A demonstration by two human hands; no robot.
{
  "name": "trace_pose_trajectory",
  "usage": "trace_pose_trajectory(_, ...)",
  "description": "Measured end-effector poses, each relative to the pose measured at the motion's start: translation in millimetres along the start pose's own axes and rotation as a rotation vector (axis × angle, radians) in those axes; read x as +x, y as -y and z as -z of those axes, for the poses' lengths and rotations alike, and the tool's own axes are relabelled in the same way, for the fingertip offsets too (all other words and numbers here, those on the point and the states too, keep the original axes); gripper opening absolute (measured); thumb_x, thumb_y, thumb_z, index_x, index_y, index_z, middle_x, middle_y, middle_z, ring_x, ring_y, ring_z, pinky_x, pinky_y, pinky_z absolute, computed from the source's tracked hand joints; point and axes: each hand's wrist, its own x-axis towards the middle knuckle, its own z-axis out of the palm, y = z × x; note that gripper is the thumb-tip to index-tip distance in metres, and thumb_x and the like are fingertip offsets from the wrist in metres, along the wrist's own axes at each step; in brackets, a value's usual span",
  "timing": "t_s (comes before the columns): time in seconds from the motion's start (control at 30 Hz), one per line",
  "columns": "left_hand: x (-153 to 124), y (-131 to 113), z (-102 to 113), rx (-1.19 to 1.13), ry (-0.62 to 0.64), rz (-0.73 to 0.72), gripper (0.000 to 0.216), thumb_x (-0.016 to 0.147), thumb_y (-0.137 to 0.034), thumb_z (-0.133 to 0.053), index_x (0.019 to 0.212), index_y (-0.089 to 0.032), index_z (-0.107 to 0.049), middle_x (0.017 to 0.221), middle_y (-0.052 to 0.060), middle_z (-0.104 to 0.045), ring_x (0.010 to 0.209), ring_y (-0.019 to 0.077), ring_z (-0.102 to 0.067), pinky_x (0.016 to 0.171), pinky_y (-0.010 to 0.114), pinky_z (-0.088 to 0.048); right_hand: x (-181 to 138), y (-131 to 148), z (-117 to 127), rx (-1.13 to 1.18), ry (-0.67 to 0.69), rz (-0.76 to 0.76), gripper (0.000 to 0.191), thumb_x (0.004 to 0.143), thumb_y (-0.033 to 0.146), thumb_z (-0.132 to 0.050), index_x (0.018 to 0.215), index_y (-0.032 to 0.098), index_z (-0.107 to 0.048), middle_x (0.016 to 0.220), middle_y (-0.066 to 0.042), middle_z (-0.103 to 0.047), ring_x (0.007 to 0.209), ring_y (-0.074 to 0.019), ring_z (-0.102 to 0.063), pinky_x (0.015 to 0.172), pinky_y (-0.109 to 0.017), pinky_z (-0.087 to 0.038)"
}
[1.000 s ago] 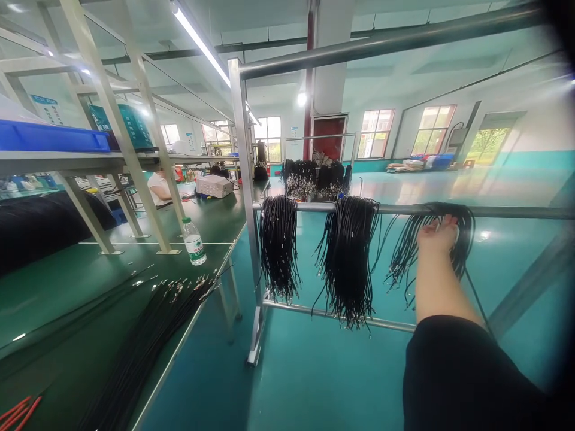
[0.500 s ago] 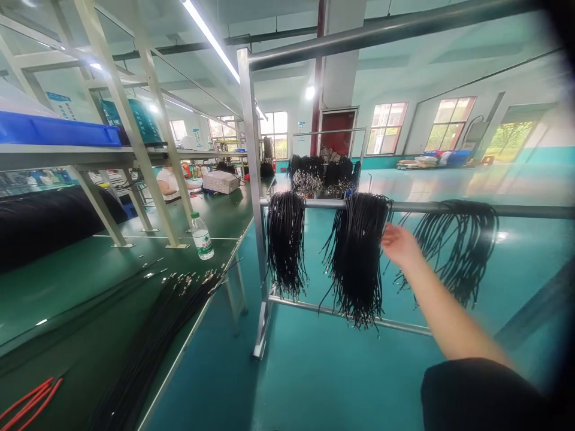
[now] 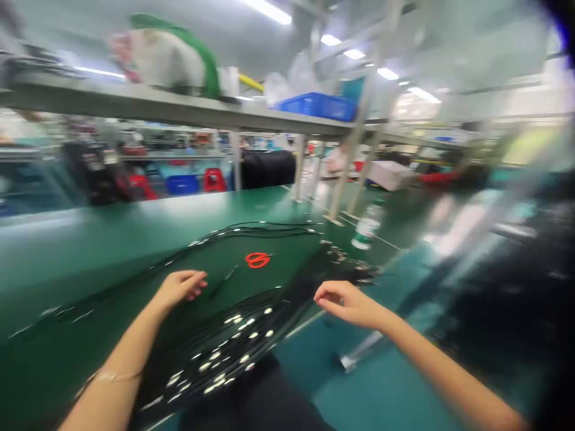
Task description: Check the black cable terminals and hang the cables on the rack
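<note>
My left hand (image 3: pixel 182 286) hovers over the green table with loosely bent fingers, and I see nothing in it. Near the table's front edge, my right hand (image 3: pixel 344 301) has a gap between its thumb and curved fingers and is likewise bare. Between and below the hands lies a long bundle of black cords (image 3: pixel 296 290), with shiny metal or clear bits along it. Orange-red-handled scissors (image 3: pixel 257 260) rest on the table beyond the bundle. Farther back, a thin strand of black cords (image 3: pixel 233 232) stretches across. Motion blur softens the whole view.
A water bottle (image 3: pixel 367 226) stands toward the right end of the green table (image 3: pixel 112 239). Above the table runs a shelf (image 3: pixel 179 108) with a blue tray (image 3: pixel 318 106) on it. A blurred metal rack (image 3: pixel 512 231) with dark cords is at the right.
My view has swung left from the hanging rack to the table. My right hand has left the hanging black cords, and my left hand has come into view.
</note>
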Motion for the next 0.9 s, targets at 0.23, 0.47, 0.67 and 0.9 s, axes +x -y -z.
trace_pose_trajectory(0.23,16,46,20,-0.120,0.002,-0.015,0.038,0.079,-0.048,-0.067,0.090,-0.011,-0.069,0.085,0.010,-0.072,0.056,0.0117,-0.059,0.048,0.021,-0.042,206,-4,-69,-0.354,-0.056,0.165,0.035,0.088,0.023,-0.055,0.122,0.023,-0.059,0.123,-0.008,-0.060,0.095,-0.0211,-0.061,0.087,-0.036,-0.047)
trace_pose_trajectory(0.47,17,49,20,-0.149,0.019,0.008,0.040,0.075,-0.049,-0.070,0.085,-0.010,-0.068,0.084,0.011,-0.072,0.053,0.0118,-0.059,0.045,0.022,-0.042,315,-59,-64,-0.576,-0.261,-0.220,0.036,0.093,0.028,-0.058,0.127,0.015,-0.054,0.127,-0.012,-0.055,0.109,-0.0242,-0.058,0.092,-0.046,-0.050)
trace_pose_trajectory(0.67,18,49,20,-0.201,0.005,0.049,0.030,0.077,-0.039,-0.072,0.084,-0.010,-0.068,0.083,0.012,-0.072,0.053,0.0128,-0.060,0.045,0.022,-0.044,328,-93,-49,-0.602,-0.305,-0.285,0.025,0.092,0.030,-0.059,0.111,0.014,-0.062,0.108,-0.009,-0.062,0.098,-0.0214,-0.061,0.087,-0.042,-0.050)
trace_pose_trajectory(0.9,18,51,29,-0.436,-0.142,0.182,0.041,0.082,-0.042,-0.070,0.103,-0.008,-0.061,0.096,0.018,-0.071,0.054,0.0155,-0.062,0.045,0.026,-0.050,319,-56,-18,-0.425,-0.490,-0.060,0.023,0.091,0.034,-0.052,0.088,0.020,-0.071,0.079,-0.008,-0.059,0.081,-0.0234,-0.056,0.077,-0.036,-0.043)
